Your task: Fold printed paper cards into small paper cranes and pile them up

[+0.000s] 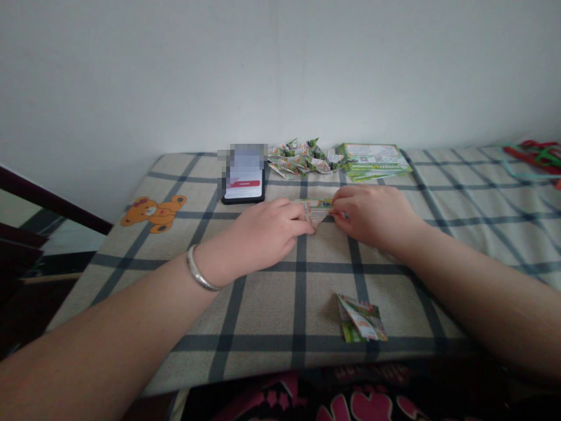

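Between my two hands lies a partly folded piece of printed paper (316,213), low over the checked tablecloth. My left hand (272,229), with a silver bangle (199,272) at the wrist, holds the paper's left part under its fingers. On the other side, my right hand (372,216) pinches the right edge between thumb and fingers. Nearer to me rests another folded printed paper (362,318), green and white with a crease across it. Behind my hands is a heap of folded paper pieces (304,158), and beside it a stack of flat printed sheets (374,159).
A phone (243,178) with a lit screen stands left of the folded heap, near the wall (280,70). Red and green cords (541,155) lie at the far right. A bear picture (154,214) decorates the tablecloth (263,310) at the left, whose front edge faces my lap.
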A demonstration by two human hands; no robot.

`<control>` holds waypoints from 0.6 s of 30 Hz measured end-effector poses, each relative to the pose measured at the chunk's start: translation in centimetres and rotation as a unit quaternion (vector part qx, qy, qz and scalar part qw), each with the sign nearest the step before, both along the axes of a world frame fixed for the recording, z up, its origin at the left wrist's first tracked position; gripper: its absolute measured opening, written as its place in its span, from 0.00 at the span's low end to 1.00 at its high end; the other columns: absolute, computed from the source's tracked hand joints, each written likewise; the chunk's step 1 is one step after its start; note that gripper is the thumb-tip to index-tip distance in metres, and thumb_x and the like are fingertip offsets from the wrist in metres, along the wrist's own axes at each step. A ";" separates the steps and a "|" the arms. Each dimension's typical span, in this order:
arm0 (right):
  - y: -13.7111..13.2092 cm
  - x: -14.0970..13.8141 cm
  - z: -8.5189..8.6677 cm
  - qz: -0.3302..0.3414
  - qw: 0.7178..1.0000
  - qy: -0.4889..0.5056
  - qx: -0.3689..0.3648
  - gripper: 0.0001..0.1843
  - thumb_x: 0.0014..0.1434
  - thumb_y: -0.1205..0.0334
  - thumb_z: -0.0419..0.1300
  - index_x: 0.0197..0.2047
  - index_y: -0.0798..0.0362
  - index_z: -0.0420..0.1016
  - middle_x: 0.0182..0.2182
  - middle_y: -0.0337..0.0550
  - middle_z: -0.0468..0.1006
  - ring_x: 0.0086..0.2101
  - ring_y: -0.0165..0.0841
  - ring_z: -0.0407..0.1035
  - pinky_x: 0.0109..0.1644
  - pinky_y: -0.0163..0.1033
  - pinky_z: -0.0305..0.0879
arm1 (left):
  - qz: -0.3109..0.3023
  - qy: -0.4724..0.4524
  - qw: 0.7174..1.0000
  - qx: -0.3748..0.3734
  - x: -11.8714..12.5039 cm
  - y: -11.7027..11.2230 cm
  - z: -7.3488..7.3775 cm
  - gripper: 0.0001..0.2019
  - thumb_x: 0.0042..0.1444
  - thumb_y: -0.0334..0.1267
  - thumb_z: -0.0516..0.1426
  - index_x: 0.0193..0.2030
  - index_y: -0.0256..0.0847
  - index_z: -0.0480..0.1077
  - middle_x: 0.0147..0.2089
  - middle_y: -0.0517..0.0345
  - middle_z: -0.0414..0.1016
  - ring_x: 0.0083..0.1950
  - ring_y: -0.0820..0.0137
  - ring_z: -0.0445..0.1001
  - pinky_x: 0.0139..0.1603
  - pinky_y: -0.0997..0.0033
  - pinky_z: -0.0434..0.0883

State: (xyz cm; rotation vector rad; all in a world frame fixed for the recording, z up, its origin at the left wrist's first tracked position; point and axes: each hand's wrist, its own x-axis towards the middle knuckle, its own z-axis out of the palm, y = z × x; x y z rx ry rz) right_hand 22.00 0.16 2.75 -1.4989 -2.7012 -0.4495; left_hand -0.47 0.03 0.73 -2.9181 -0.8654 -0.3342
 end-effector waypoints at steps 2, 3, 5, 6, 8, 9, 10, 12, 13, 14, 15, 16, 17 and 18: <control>0.0 -0.1 0.0 -0.006 1.000 -0.001 0.007 0.12 0.60 0.64 0.54 0.33 0.53 0.79 0.35 0.46 0.81 0.30 0.35 0.72 0.25 0.39 0.47 | -0.001 -0.001 1.000 0.004 -0.1 0.0 0.0 0.17 0.58 0.27 0.54 0.50 0.47 0.74 0.51 0.57 0.73 0.52 0.62 0.71 0.54 0.57 0.71; 0.0 -0.1 0.0 -0.007 1.000 0.000 0.012 0.12 0.60 0.64 0.54 0.32 0.53 0.79 0.34 0.46 0.81 0.29 0.35 0.72 0.25 0.39 0.46 | -0.001 -0.002 1.000 0.006 -0.1 0.0 0.0 0.17 0.58 0.27 0.54 0.51 0.47 0.74 0.52 0.57 0.73 0.52 0.62 0.71 0.54 0.58 0.71; 0.0 -0.1 -0.1 -0.006 1.000 0.001 0.018 0.12 0.60 0.64 0.54 0.31 0.53 0.79 0.32 0.46 0.80 0.28 0.35 0.71 0.24 0.39 0.45 | -0.002 0.000 1.000 0.013 -0.1 -0.1 0.1 0.17 0.58 0.27 0.54 0.50 0.47 0.74 0.51 0.57 0.74 0.51 0.62 0.71 0.53 0.58 0.71; 0.0 0.0 -0.1 -0.006 1.000 0.001 0.020 0.12 0.60 0.64 0.54 0.31 0.53 0.79 0.32 0.46 0.80 0.28 0.35 0.71 0.24 0.39 0.45 | -0.001 0.003 1.000 0.016 -0.1 -0.2 0.2 0.16 0.58 0.27 0.54 0.50 0.46 0.74 0.51 0.56 0.74 0.51 0.62 0.71 0.53 0.58 0.71; 0.0 0.0 -0.2 -0.008 1.000 -0.001 0.023 0.12 0.60 0.64 0.54 0.31 0.53 0.79 0.33 0.46 0.80 0.28 0.36 0.72 0.24 0.39 0.45 | -0.001 0.010 1.000 0.022 0.0 -0.3 0.3 0.16 0.58 0.27 0.54 0.50 0.45 0.73 0.50 0.55 0.74 0.51 0.62 0.71 0.53 0.59 0.71; 0.0 0.1 -0.2 -0.009 1.000 -0.004 0.024 0.12 0.60 0.64 0.54 0.31 0.53 0.79 0.33 0.46 0.80 0.28 0.36 0.72 0.24 0.39 0.45 | 0.000 0.012 1.000 0.023 0.0 -0.4 0.4 0.16 0.58 0.27 0.54 0.50 0.44 0.73 0.50 0.55 0.74 0.51 0.62 0.71 0.52 0.59 0.71; 0.0 0.1 -0.2 -0.009 1.000 -0.007 0.024 0.12 0.60 0.64 0.54 0.31 0.53 0.79 0.33 0.46 0.80 0.28 0.36 0.72 0.24 0.39 0.45 | 0.002 0.014 1.000 0.023 0.1 -0.5 0.4 0.16 0.58 0.27 0.54 0.51 0.43 0.73 0.50 0.55 0.74 0.51 0.62 0.72 0.52 0.59 0.71; 0.1 0.1 -0.3 -0.008 1.000 -0.010 0.024 0.12 0.60 0.64 0.55 0.31 0.53 0.78 0.33 0.47 0.80 0.29 0.36 0.72 0.24 0.39 0.45 | 0.007 0.018 1.000 0.022 0.1 -0.6 0.5 0.16 0.58 0.27 0.54 0.51 0.43 0.72 0.50 0.56 0.75 0.52 0.62 0.72 0.52 0.60 0.71; 0.1 0.1 -0.3 -0.008 1.000 -0.010 0.022 0.12 0.60 0.64 0.54 0.31 0.53 0.78 0.33 0.47 0.80 0.29 0.36 0.72 0.24 0.39 0.45 | 0.010 0.022 0.999 0.023 0.1 -0.6 0.5 0.16 0.58 0.28 0.53 0.52 0.43 0.72 0.51 0.56 0.75 0.52 0.62 0.72 0.53 0.60 0.72; 0.1 0.1 -0.3 -0.010 1.000 -0.009 0.020 0.12 0.60 0.64 0.54 0.31 0.53 0.78 0.33 0.47 0.80 0.29 0.36 0.72 0.24 0.40 0.45 | 0.014 0.027 0.999 0.025 0.1 -0.6 0.5 0.16 0.59 0.28 0.53 0.52 0.43 0.72 0.51 0.56 0.75 0.52 0.62 0.72 0.52 0.60 0.72; 0.1 0.1 -0.2 -0.011 1.000 -0.007 0.018 0.12 0.61 0.64 0.54 0.32 0.53 0.78 0.33 0.46 0.80 0.29 0.36 0.72 0.25 0.40 0.46 | 0.019 0.033 0.999 0.030 0.1 -0.7 0.6 0.15 0.60 0.29 0.53 0.52 0.43 0.73 0.50 0.56 0.75 0.52 0.62 0.72 0.52 0.59 0.72; 0.0 0.0 -0.2 -0.013 1.000 -0.007 0.016 0.12 0.61 0.64 0.53 0.32 0.54 0.78 0.33 0.46 0.79 0.30 0.36 0.72 0.25 0.40 0.46 | 0.027 0.041 0.998 0.036 0.1 -0.7 0.7 0.15 0.60 0.30 0.53 0.51 0.43 0.73 0.50 0.56 0.75 0.51 0.62 0.73 0.50 0.59 0.72; 0.0 0.0 -0.2 -0.015 1.000 -0.006 0.013 0.12 0.61 0.64 0.53 0.33 0.54 0.78 0.33 0.46 0.79 0.30 0.37 0.72 0.25 0.40 0.47 | 0.036 0.050 0.997 0.044 0.1 -0.7 0.7 0.14 0.60 0.31 0.52 0.50 0.43 0.73 0.48 0.55 0.76 0.50 0.61 0.73 0.49 0.58 0.73; 0.0 -0.1 -0.2 -0.017 1.000 -0.007 0.011 0.12 0.61 0.64 0.53 0.33 0.54 0.78 0.34 0.46 0.79 0.31 0.37 0.73 0.26 0.40 0.48 | 0.046 0.060 0.996 0.052 0.2 -0.7 0.8 0.14 0.60 0.31 0.52 0.49 0.43 0.74 0.47 0.55 0.76 0.48 0.61 0.73 0.46 0.58 0.73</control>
